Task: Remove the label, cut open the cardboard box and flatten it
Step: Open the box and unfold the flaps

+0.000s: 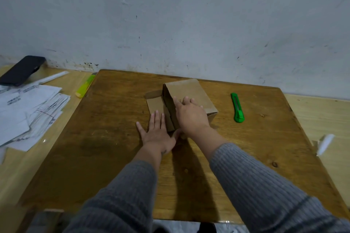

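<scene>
While the cardboard box (189, 91) stands mid-counter under my flat right hand (191, 114), its loose flap (156, 103) juts left beneath my open left hand (158, 130), so pressing down looks next.

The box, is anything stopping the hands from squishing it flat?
Nothing visible blocks them. Both hands already touch the cardboard box: the left hand presses its open flap on the table, the right hand rests on top. The green cutter lies apart, to the right.

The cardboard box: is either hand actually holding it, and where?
No grip: right hand presses flat on the cardboard box top, left hand on its opened flap.
</scene>
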`<state>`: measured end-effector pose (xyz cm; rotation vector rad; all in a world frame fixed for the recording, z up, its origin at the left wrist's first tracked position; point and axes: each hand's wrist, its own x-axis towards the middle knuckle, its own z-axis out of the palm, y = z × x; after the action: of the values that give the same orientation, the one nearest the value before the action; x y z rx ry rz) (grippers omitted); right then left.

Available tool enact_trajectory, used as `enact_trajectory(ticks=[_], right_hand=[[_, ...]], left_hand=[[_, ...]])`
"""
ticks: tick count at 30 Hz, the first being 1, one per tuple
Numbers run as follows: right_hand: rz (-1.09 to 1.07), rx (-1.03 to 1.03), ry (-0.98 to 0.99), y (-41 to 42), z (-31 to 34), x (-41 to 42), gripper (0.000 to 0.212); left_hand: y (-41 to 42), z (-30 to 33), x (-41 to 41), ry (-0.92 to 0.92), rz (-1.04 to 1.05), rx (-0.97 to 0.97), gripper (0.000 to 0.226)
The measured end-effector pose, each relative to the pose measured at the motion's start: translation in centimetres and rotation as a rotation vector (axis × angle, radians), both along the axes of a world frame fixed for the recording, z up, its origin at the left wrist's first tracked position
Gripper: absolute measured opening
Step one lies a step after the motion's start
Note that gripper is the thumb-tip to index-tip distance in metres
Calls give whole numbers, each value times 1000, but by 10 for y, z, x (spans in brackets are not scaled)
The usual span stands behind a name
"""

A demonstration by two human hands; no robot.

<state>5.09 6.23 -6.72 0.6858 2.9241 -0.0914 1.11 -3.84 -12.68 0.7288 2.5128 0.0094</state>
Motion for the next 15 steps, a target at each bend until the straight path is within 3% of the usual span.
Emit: enact_trajectory(ticks=[5,15], right_hand=[[-1,-45,36,9,10,6,69],[60,29,-42,12,4,22,87]], left_hand=[[7,2,1,-5,9,-82,106],[14,0,10,7,25,-84,104]])
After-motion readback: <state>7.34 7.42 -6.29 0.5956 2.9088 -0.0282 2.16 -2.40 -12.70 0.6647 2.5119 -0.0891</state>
